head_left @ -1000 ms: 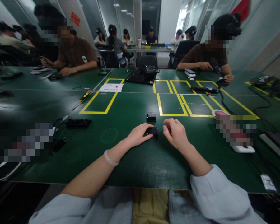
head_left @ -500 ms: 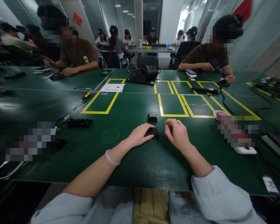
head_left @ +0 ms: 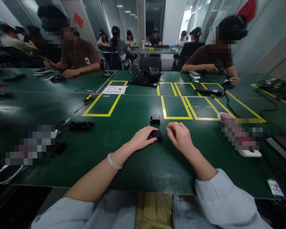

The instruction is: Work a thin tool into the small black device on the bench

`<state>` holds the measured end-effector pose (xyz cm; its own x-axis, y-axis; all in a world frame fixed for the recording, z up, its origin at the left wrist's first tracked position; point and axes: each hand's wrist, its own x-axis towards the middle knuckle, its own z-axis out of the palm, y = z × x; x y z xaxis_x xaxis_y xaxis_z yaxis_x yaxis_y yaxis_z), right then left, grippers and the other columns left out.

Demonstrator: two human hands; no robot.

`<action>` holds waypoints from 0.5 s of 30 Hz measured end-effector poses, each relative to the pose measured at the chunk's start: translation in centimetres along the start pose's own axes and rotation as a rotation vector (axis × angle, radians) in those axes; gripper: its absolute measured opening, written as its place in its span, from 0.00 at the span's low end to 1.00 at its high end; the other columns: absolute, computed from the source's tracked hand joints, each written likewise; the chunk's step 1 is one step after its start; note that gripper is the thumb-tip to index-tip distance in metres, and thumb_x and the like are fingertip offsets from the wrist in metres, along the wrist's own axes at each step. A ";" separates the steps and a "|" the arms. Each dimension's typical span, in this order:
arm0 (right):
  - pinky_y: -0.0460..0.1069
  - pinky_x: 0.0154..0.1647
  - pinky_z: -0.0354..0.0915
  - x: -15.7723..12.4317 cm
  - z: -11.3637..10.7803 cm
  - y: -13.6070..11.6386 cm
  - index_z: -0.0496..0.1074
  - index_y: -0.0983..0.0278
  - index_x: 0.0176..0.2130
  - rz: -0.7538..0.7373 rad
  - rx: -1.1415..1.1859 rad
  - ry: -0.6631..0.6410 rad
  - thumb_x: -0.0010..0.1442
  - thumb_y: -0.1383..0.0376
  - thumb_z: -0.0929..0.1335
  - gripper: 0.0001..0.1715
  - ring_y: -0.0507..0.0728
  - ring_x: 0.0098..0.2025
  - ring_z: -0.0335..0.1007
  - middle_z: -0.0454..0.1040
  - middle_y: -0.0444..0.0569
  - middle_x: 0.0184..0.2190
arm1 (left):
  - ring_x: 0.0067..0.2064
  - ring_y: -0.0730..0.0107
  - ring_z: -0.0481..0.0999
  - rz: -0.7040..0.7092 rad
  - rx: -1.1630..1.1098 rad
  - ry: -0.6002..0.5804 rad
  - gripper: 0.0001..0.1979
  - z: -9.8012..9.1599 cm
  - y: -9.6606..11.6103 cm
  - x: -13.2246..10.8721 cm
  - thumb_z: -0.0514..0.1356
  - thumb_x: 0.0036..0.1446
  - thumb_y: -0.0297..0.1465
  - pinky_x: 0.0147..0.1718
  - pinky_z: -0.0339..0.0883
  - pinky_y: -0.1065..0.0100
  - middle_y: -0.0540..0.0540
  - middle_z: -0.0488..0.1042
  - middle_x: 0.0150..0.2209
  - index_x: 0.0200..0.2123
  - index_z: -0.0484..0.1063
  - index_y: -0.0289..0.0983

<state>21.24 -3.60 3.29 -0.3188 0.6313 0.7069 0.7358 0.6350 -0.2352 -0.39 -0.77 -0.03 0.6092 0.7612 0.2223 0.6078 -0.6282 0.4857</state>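
My left hand (head_left: 142, 136) pinches a small black box-shaped part (head_left: 158, 135) on the table, thumb at the near side and fingers at the far side. In my right hand (head_left: 180, 136), curled fingers grip a small screwdriver (head_left: 173, 131) with a dark purplish handle. Its thin shaft points left at the right side of the part; whether the tip touches is too small to tell. Just beyond stands a second black part (head_left: 155, 119) of similar shape, apart from both hands.
The green table (head_left: 133, 168) bears yellow tape outlines. At left lie a black strip-like part (head_left: 81, 126) and a yellow-black screwdriver (head_left: 87, 99). A blurred white-rimmed object (head_left: 250, 153) lies at right. A black panel (head_left: 143, 78) lies further back. Two people work across the table.
My right hand has shifted very slightly to the left with the screwdriver. The left hand and the black part stay in place.
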 end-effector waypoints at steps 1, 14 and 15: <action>0.49 0.33 0.60 0.0 0.0 -0.1 0.65 0.61 0.38 -0.006 0.003 0.009 0.65 0.65 0.61 0.05 0.53 0.27 0.63 0.72 0.46 0.29 | 0.49 0.59 0.71 -0.003 -0.003 0.003 0.19 0.0 0.0 0.0 0.58 0.61 0.37 0.48 0.67 0.58 0.44 0.70 0.49 0.54 0.63 0.41; 0.50 0.34 0.60 0.0 -0.2 -0.1 0.66 0.61 0.38 0.024 0.033 0.010 0.65 0.63 0.62 0.06 0.54 0.27 0.64 0.72 0.46 0.28 | 0.49 0.58 0.72 -0.011 -0.026 0.012 0.19 0.0 0.0 0.0 0.58 0.60 0.37 0.48 0.67 0.58 0.44 0.70 0.49 0.54 0.64 0.42; 0.50 0.34 0.61 0.1 -0.2 -0.1 0.66 0.61 0.38 0.026 0.034 0.011 0.65 0.63 0.61 0.06 0.54 0.27 0.64 0.73 0.46 0.28 | 0.49 0.58 0.72 -0.012 -0.026 0.012 0.19 0.0 0.0 0.0 0.58 0.60 0.37 0.48 0.67 0.58 0.44 0.70 0.49 0.54 0.64 0.42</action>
<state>21.29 -3.71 3.50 -0.2932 0.6428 0.7077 0.7231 0.6334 -0.2757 -0.35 -0.81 -0.03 0.5958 0.7704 0.2267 0.6010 -0.6150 0.5104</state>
